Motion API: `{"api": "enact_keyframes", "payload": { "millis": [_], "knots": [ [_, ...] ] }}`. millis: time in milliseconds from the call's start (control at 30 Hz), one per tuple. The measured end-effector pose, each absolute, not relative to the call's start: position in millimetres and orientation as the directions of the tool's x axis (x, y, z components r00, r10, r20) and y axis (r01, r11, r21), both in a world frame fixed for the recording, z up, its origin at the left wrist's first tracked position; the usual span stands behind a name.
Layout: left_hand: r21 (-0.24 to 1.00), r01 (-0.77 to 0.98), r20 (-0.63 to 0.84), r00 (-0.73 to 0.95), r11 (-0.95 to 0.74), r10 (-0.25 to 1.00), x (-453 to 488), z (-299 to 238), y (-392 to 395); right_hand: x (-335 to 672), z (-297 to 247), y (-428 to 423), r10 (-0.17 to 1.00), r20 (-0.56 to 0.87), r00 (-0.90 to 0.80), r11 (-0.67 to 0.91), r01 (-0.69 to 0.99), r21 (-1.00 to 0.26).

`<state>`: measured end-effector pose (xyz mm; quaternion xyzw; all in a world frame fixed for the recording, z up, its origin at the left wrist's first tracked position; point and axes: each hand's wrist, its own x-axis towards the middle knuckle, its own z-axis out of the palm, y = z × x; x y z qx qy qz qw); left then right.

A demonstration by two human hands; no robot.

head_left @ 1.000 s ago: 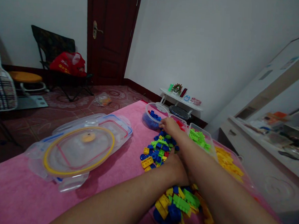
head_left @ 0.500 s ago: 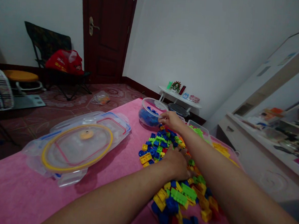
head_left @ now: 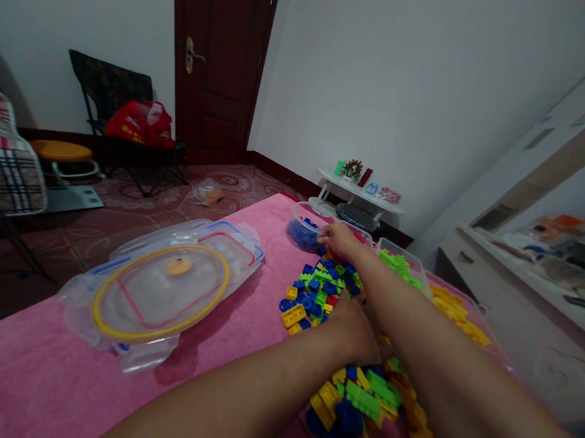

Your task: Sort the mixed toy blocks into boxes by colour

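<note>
A loose heap of toy building blocks [head_left: 318,284] in blue, green, yellow, orange and red lies on the pink cloth. My left hand [head_left: 355,330] rests in the middle of this heap, its fingers mostly hidden among the blocks and behind the hand. Farther off, my right hand [head_left: 338,239] is at the near right rim of a clear round tub [head_left: 300,214] with blue blocks [head_left: 301,236] in it. The fingers of that hand are bent together; what they hold, if anything, I cannot make out. My right forearm passes over part of the heap.
Stacked clear lids [head_left: 161,296] lie on the pink-covered table [head_left: 231,375] at left. Right of my right arm stand a clear box of green blocks [head_left: 399,263] and a pile of yellow blocks [head_left: 459,314]. A low white shelf [head_left: 359,190] stands by the wall.
The camera view has swung slightly left, so everything sits farther right. My right hand stays by the tub's rim and my left hand in the heap, with its fingers drawn in somewhat.
</note>
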<state>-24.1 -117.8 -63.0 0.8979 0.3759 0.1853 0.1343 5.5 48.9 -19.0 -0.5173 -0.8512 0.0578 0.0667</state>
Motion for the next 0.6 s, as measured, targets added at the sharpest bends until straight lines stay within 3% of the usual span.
{"api": "enact_keyframes", "payload": {
  "millis": [267, 533, 600],
  "knots": [
    [0.350, 0.642, 0.202, 0.659, -0.682, 0.724, -18.9, -67.8, -113.2, 8.5, -3.4, 11.5, 0.837, -0.128, -0.532, 0.491, 0.834, -0.251],
    [0.324, 0.656, 0.201, 0.656, -0.682, 0.727, -20.2, -65.3, -116.2, 20.2, -11.9, -9.3, 0.867, -0.019, -0.499, 0.491, 0.859, -0.148],
    [0.313, 0.667, 0.191, 0.653, -0.676, 0.733, -19.9, -64.5, -116.5, 23.2, -12.3, -16.3, 0.863, 0.067, -0.500, 0.504, 0.849, -0.158]
  ]
}}
